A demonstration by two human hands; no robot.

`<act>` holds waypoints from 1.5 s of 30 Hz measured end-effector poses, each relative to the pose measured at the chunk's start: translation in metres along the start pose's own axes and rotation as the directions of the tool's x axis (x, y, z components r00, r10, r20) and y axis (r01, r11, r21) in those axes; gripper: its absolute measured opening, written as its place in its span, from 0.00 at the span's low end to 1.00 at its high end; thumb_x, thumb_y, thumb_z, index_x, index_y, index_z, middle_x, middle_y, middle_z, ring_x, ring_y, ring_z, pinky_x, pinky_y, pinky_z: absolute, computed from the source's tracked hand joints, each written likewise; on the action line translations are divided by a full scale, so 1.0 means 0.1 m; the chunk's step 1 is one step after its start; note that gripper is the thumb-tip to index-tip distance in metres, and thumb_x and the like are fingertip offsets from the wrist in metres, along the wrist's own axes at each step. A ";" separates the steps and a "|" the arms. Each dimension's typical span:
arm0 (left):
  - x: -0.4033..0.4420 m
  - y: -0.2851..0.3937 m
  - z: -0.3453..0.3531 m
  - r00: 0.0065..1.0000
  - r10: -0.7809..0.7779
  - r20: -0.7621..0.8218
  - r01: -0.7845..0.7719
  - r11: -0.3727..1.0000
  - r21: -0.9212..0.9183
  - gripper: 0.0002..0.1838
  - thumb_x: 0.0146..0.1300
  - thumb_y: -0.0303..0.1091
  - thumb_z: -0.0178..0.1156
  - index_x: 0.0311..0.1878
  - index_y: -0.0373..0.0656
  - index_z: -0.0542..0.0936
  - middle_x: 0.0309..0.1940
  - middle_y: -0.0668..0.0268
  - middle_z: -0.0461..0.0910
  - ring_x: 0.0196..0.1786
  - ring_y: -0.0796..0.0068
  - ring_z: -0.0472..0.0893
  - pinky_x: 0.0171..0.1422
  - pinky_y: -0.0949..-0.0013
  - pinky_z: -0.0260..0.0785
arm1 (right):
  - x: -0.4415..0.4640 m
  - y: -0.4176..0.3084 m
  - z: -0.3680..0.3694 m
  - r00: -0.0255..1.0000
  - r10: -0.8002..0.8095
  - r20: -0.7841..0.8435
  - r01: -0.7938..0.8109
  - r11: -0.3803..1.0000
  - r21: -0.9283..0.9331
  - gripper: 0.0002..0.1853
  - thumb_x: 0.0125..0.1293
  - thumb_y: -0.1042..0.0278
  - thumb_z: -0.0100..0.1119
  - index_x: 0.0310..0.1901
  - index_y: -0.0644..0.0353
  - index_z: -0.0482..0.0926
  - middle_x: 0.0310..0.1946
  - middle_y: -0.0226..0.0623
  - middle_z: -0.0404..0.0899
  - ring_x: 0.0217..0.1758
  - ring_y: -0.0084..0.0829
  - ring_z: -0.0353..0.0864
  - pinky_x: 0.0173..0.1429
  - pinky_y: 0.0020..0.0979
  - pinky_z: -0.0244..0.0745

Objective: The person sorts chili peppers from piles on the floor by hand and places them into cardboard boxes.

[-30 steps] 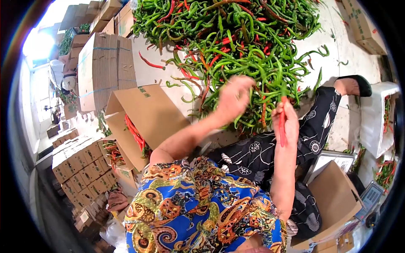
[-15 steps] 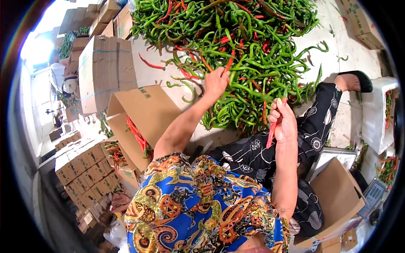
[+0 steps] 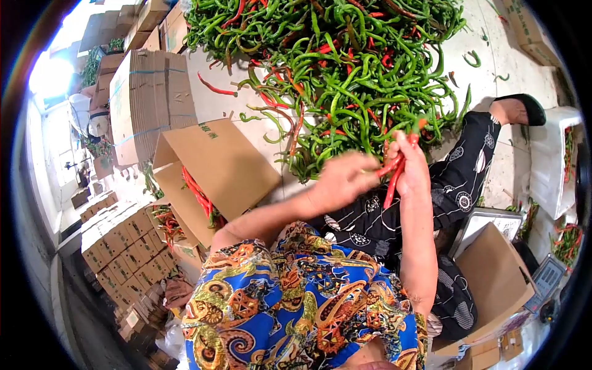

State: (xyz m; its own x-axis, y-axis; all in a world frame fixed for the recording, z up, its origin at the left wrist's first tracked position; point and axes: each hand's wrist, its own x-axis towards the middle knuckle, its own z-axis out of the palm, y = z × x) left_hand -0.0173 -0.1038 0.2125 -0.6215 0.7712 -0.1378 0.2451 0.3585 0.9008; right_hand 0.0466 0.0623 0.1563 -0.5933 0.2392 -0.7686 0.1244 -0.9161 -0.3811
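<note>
My right hand (image 3: 409, 166) is closed around red chili peppers (image 3: 393, 188), whose ends stick out below and above the fist. Beside it, my left hand (image 3: 345, 180) is blurred by motion, its fingers pinching a red chili pepper (image 3: 387, 168) that reaches into the right hand. Just beyond both hands spreads a large heap of long green chili peppers (image 3: 370, 92) with red ones mixed in. A single red chili pepper (image 3: 217, 86) lies on the pale floor, left of the heap.
An open carton (image 3: 216, 154) with red peppers inside stands at my left. Flattened cardboard (image 3: 154, 102) is stacked behind it. Another open carton (image 3: 493, 283), a scale display (image 3: 546, 283) and a white foam box (image 3: 552, 166) are at right. My outstretched leg (image 3: 465, 160) borders the heap.
My left hand has moved from the heap toward my right hand, bringing a red chili pepper against those held there. My right hand has stayed in nearly the same place.
</note>
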 end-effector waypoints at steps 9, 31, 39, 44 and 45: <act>1.71 -2.33 -1.28 0.792 -0.254 -0.555 0.532 0.733 0.423 0.20 0.62 0.51 0.55 0.40 0.44 0.82 0.36 0.49 0.82 0.42 0.46 0.80 0.51 0.52 0.70 | -0.09 -0.09 0.01 0.988 0.024 0.154 -0.042 0.992 0.116 0.09 0.67 0.70 0.57 0.46 0.63 0.74 0.28 0.30 0.75 0.26 0.21 0.71 0.31 0.24 0.70; 1.05 -1.32 -1.22 0.815 -0.579 0.018 0.489 0.671 -0.557 0.10 0.63 0.28 0.58 0.47 0.37 0.73 0.38 0.58 0.81 0.37 0.70 0.80 0.42 0.68 0.75 | -0.08 -0.06 0.01 0.997 -0.041 0.064 0.035 0.995 0.090 0.10 0.66 0.69 0.59 0.47 0.62 0.76 0.29 0.31 0.76 0.27 0.20 0.73 0.31 0.24 0.71; 0.50 -0.77 -0.76 0.835 -0.493 0.246 0.443 0.334 -0.832 0.07 0.66 0.29 0.57 0.44 0.42 0.69 0.39 0.59 0.80 0.38 0.73 0.81 0.45 0.68 0.78 | -0.04 -0.03 0.00 0.995 0.034 0.091 -0.037 0.999 0.022 0.12 0.66 0.70 0.60 0.47 0.64 0.76 0.33 0.34 0.79 0.29 0.20 0.75 0.32 0.22 0.73; 0.41 -0.65 -0.39 0.840 -0.408 0.357 0.539 0.702 -0.466 0.13 0.63 0.36 0.62 0.45 0.37 0.76 0.36 0.62 0.80 0.38 0.76 0.79 0.46 0.71 0.72 | -0.02 -0.02 -0.01 0.997 0.017 0.081 -0.021 0.999 0.044 0.11 0.65 0.70 0.61 0.46 0.63 0.76 0.34 0.34 0.79 0.29 0.20 0.75 0.31 0.22 0.73; 0.51 -0.71 -0.47 0.885 -0.309 0.349 0.336 0.942 -0.018 0.18 0.63 0.44 0.60 0.44 0.37 0.79 0.35 0.65 0.81 0.38 0.79 0.78 0.44 0.72 0.71 | -0.01 -0.01 -0.04 0.997 0.014 0.079 -0.018 0.999 0.052 0.11 0.65 0.70 0.61 0.46 0.63 0.76 0.33 0.34 0.79 0.29 0.20 0.75 0.31 0.22 0.73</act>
State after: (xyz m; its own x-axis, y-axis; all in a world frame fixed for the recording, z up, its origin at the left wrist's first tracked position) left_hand -0.1014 -0.1152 0.1612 -0.3654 0.7552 -0.5441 0.0087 0.5873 0.8093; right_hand 0.0501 0.0643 0.1555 -0.6522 0.2007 -0.7310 0.0937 -0.9356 -0.3405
